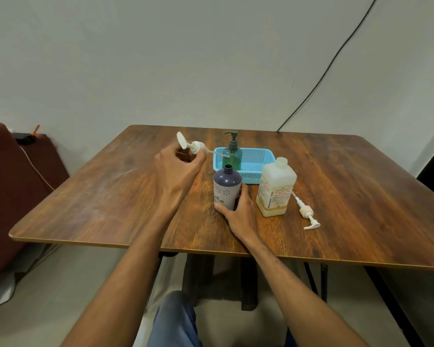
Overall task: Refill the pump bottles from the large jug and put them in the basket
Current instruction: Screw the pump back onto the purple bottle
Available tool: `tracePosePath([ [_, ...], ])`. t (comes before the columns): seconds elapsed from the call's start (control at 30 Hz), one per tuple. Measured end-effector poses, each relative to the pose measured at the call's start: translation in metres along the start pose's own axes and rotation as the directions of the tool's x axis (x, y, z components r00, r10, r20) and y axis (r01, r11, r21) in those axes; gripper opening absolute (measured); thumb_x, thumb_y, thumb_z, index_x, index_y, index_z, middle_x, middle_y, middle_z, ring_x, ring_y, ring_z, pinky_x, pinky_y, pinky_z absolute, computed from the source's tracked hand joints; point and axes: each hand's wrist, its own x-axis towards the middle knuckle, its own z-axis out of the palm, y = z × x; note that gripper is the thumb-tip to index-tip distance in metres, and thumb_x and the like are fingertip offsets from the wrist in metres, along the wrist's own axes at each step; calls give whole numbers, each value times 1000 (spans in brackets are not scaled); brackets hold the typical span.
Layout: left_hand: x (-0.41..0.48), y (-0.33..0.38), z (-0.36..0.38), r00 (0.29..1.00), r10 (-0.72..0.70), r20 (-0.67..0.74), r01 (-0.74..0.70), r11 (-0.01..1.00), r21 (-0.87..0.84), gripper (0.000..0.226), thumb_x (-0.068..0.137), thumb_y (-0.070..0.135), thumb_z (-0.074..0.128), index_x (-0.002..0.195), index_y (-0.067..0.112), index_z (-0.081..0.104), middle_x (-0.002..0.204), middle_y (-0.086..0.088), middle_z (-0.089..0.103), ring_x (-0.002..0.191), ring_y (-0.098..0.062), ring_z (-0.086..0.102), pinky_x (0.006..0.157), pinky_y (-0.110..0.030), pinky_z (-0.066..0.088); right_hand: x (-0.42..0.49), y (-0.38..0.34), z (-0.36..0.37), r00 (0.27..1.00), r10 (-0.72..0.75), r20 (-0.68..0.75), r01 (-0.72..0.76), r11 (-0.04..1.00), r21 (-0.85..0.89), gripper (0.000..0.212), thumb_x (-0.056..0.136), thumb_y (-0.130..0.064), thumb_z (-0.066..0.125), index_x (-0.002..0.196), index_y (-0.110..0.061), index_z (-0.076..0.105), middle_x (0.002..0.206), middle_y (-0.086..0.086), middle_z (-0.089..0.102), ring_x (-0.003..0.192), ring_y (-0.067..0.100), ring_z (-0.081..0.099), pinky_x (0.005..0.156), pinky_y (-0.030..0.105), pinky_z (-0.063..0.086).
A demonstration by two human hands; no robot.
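Note:
A purple and white flowered bottle stands uncapped in the middle of the wooden table. My right hand grips its lower part. My left hand is raised to the left of it and holds a white pump head, whose tube points right toward the basket. A green pump bottle with a dark pump stands inside the light blue basket. The large white jug stands open to the right of the purple bottle. The jug's own pump lies on the table beside it.
A black cable runs down the wall to the table's far edge. A dark red seat stands left of the table. My knee shows under the near edge.

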Motion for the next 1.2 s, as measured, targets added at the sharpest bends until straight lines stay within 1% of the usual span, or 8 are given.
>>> tracePosePath([
  [0.13,9,19,7,997,80,15,-81,991,104,12,86,25,76,86,15,70,71,5,64,60,-3,55,58,-17,48,0,-2,-1,1000,5,4,-5,1000,3,80,79,-28,86,143,-24,38,144,-6,50,122,0,43,100,20,35],
  [0.27,17,29,9,992,120,37,-125,977,172,20,83,27,76,87,8,72,72,-1,68,63,-11,59,58,-20,48,0,0,2,1000,11,0,-11,1000,-14,82,78,-31,86,144,-26,36,146,-5,49,133,11,47,102,21,35],
  [0.5,26,38,10,985,152,80,-164,971,176,16,78,25,77,78,13,67,61,13,56,53,-3,47,52,-11,40,2,4,5,1000,18,1,-18,999,-31,83,78,-35,85,144,-30,35,147,-6,49,135,15,48,104,25,36],
  [0.67,28,35,21,982,115,153,-146,966,213,16,79,26,78,83,18,66,64,18,56,55,0,51,51,-6,38,2,5,4,1000,13,-1,-13,999,-40,83,77,-35,85,144,-30,35,146,-6,49,134,15,48,105,25,36],
  [0.87,26,21,38,963,33,266,-84,979,184,9,80,18,80,82,18,71,64,13,61,56,-2,53,52,-12,44,2,6,4,1000,-13,-3,13,1000,-22,80,77,-32,86,141,-29,38,142,-8,52,129,10,50,108,29,43],
  [1.0,25,0,48,955,-69,290,5,977,215,8,77,20,81,75,15,76,64,0,68,56,-8,53,55,-33,50,0,6,3,1000,-9,5,9,1000,-4,80,78,-31,85,142,-28,37,141,-7,51,126,5,48,102,23,41],
  [1.13,26,-8,52,948,-83,308,18,978,208,11,77,20,81,78,9,79,63,-2,68,53,-8,50,51,-25,43,1,7,4,1000,-13,4,13,1000,-4,80,78,-32,85,142,-28,37,142,-7,51,129,7,48,104,24,41],
  [1.2,27,-9,54,939,-90,332,11,972,234,15,75,22,83,76,7,80,64,-4,71,53,-9,52,49,-29,45,1,7,4,1000,-12,3,12,1000,-5,80,78,-32,85,142,-29,37,142,-7,51,128,7,48,102,23,41],
])
